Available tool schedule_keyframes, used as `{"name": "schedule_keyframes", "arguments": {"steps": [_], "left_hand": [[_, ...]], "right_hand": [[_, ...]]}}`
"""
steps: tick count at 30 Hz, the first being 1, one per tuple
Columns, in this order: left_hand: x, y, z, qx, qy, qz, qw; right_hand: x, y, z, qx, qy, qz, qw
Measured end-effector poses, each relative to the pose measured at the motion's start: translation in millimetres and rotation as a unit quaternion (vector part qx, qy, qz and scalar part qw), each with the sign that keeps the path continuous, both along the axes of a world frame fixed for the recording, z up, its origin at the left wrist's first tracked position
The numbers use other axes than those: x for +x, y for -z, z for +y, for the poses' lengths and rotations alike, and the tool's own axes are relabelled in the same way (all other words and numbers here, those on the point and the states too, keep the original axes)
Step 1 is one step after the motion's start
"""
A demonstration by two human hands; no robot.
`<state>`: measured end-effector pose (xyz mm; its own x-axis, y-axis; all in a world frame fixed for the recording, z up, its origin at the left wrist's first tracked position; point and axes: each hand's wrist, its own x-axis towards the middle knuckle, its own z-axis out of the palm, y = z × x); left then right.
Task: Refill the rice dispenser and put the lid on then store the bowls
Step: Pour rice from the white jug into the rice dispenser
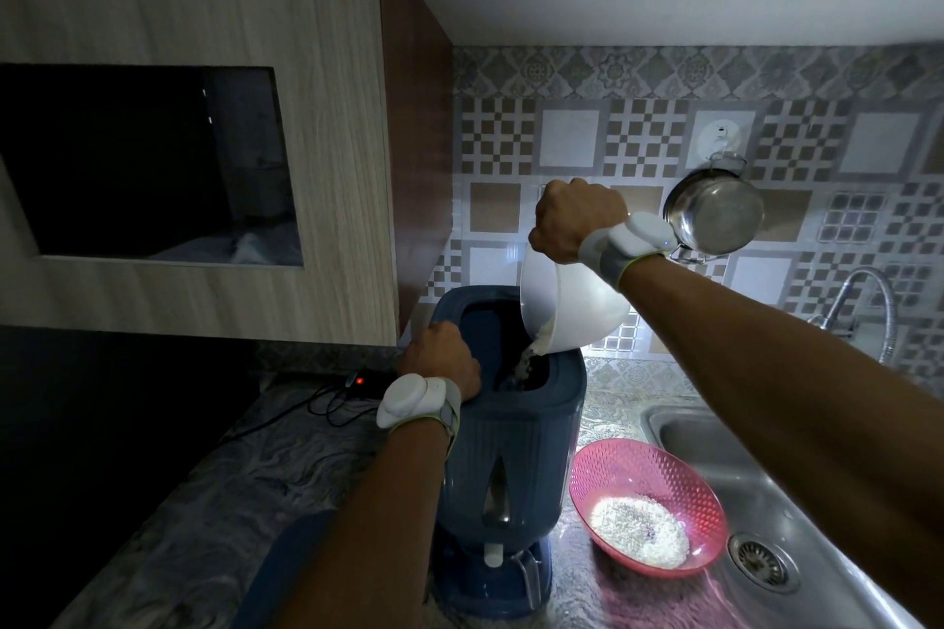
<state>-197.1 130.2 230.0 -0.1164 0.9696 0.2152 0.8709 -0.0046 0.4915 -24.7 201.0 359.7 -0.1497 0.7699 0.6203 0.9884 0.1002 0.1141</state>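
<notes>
A: Where is the rice going?

B: Into the blue rice dispenser (503,404), which stands on the marbled counter (204,501) with its top open. The white bowl (572,301) is tipped steeply over the opening, and rice (526,360) streams from its lower lip.

A: How is the bowl held?

B: The right hand (574,220) grips the upper rim from above, fingers curled over the edge. The bowl looks like thin, smooth plastic: light, a bit flexible and likely slippery, so a rim grip makes sense, though I'd judge a second hand under the base would steady it.

A: And the other hand?

B: The left hand (442,358) rests on the dispenser's left rim, fingers bent over the edge into the opening. How tightly they press, I cannot tell. The dispenser is tall and rigid, probably top-heavy as it fills, so bracing the rim is sensible.

A: What else is there?

B: A pink bowl (649,508) with more rice sits near right of the dispenser, beside the steel sink (797,501). A blue shape, perhaps the lid (291,567), lies near left. A steel pot (715,215) hangs on the far tiled wall.
</notes>
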Motion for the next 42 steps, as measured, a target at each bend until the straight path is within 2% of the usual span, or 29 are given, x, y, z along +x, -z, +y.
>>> {"name": "schedule_keyframes", "arguments": {"steps": [42], "left_hand": [[0.2,-0.6,-1.0,-0.002,-0.01,0.007,1.0]], "right_hand": [[-3.3,7.5,3.4,0.02,-0.019,-0.026,0.999]]}}
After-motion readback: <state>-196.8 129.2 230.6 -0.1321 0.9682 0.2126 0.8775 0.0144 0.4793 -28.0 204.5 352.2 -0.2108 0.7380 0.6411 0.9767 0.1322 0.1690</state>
